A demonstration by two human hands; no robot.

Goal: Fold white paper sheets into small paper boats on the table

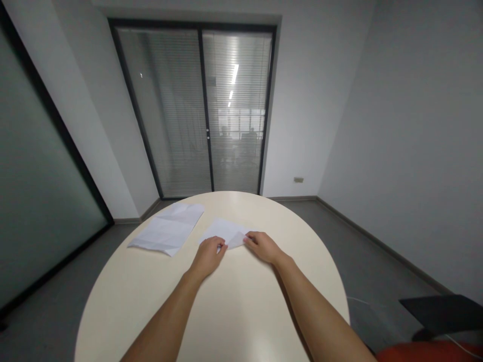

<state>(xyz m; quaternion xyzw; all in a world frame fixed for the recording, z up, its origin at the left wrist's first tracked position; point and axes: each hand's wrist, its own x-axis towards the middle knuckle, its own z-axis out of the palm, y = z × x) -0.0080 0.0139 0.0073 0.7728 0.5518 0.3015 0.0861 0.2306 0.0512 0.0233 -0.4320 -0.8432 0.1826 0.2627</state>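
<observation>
A small folded white paper (225, 233) lies on the round cream table (234, 311) just beyond my hands. My left hand (207, 257) rests at the paper's near left edge, fingers curled and pinching that edge. My right hand (263, 246) sits at the near right edge, its fingertips pressed onto a folded flap of the same sheet. Both forearms reach in from the bottom of the view.
A second, larger creased white sheet (168, 229) lies on the table to the left. Beyond the table stand a glass sliding door with blinds (199, 110) and grey walls. A dark chair part (445, 311) and something red (430, 352) show at the lower right.
</observation>
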